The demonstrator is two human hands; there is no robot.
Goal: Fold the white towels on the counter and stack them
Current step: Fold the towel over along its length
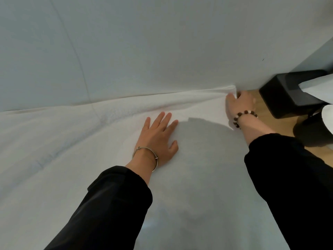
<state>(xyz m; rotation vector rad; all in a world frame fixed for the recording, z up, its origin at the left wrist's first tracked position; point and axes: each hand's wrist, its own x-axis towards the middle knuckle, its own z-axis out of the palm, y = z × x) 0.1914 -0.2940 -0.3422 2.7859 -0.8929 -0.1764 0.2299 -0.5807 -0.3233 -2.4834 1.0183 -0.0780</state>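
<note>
While the white towel (90, 150) lies spread flat over most of the wooden counter (281, 123), with its far edge bunched in a low ridge against the pale wall (162, 42), we record both hands in contact with it. The left hand (158, 134) lies palm down near the middle of the cloth, fingers straight and spread, pressing the pile flat. The right hand (239, 103) is at the far right corner, where the cloth lifts into a small peak. Its fingers curl there and appear to pinch that corner, though we cannot see the thumb's contact clearly.

We judge the towel to be soft terry, limp and fairly light for its spread. It has no stiffness of its own, so it will sag and crease wherever it is unsupported. The looped pile should grip the wood and itself, so we expect dragging, not sliding, and wrinkles ahead of any push.

We recommend taking hold at the corners and along the hemmed edges, with a pinch through the full thickness. The other hand should lie flat to anchor the fold line. A black holder (288, 94) stands just beside the right corner, and we note it as an obstruction to any wide sweep on that side. No stack of folded towels is in view.
</note>
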